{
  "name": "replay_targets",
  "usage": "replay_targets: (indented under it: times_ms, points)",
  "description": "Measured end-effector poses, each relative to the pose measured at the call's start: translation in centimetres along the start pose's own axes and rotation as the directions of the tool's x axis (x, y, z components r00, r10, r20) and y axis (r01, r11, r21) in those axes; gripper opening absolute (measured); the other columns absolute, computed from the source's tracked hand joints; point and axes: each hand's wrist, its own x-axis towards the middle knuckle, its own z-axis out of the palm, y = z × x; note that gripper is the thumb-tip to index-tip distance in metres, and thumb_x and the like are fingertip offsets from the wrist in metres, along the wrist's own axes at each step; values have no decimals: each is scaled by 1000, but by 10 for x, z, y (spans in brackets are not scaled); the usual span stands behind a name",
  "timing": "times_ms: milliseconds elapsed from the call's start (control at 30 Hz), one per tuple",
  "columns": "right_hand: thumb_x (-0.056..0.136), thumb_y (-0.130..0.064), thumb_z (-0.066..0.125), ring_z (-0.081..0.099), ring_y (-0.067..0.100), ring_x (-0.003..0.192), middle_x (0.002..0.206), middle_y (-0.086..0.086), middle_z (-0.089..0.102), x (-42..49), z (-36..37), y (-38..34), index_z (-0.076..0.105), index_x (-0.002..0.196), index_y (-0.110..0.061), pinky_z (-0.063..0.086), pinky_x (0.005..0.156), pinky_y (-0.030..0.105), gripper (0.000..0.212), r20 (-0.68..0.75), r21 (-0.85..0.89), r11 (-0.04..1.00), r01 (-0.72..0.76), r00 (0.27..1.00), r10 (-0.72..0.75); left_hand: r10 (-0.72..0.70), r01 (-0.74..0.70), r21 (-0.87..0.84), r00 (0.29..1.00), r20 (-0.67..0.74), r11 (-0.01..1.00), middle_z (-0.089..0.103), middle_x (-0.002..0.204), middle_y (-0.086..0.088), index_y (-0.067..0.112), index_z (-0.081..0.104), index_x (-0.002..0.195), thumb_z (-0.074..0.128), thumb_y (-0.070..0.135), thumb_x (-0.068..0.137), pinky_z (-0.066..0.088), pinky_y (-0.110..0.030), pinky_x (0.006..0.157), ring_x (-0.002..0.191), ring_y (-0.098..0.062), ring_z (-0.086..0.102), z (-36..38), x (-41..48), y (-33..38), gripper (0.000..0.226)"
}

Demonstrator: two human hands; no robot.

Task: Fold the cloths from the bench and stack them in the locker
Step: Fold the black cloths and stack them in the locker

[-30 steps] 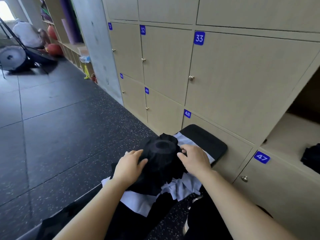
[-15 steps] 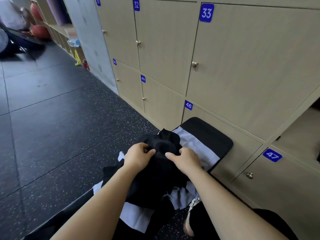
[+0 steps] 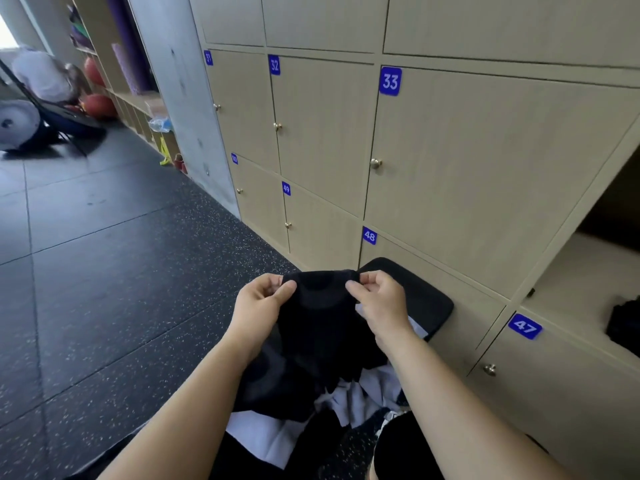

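A black cloth (image 3: 320, 337) hangs in front of me, lifted off the pile. My left hand (image 3: 261, 306) pinches its top left corner and my right hand (image 3: 379, 303) pinches its top right corner, the top edge stretched between them. Under it lie crumpled white cloths (image 3: 343, 400) and more dark fabric on the black padded bench (image 3: 426, 299). At the right an open locker (image 3: 585, 271) above door 47 holds a dark folded cloth (image 3: 625, 323) at the frame's edge.
Closed beige locker doors (image 3: 467, 168) numbered 31 to 50 fill the wall ahead. Dark speckled rubber floor (image 3: 121, 271) spreads to the left. Far back left a person (image 3: 45, 81) crouches by shelves with red balls and rolled mats.
Both hands were pressing on the bunched black cloth on the pile; they now pinch its top edge and have raised it, spreading it between them.
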Motion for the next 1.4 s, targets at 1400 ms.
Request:
replay_targets:
  times_ms: [1400]
  points:
    - [77, -13, 78, 70, 20, 87, 103, 10, 70, -33, -102, -120, 55, 116, -13, 54, 72, 30, 46, 307, -95, 977, 192, 939, -155, 309, -351, 169, 923, 230, 921, 64, 75, -8, 0, 66, 87, 59, 27, 97, 46, -29, 65, 66, -15, 56, 79, -38, 130, 30]
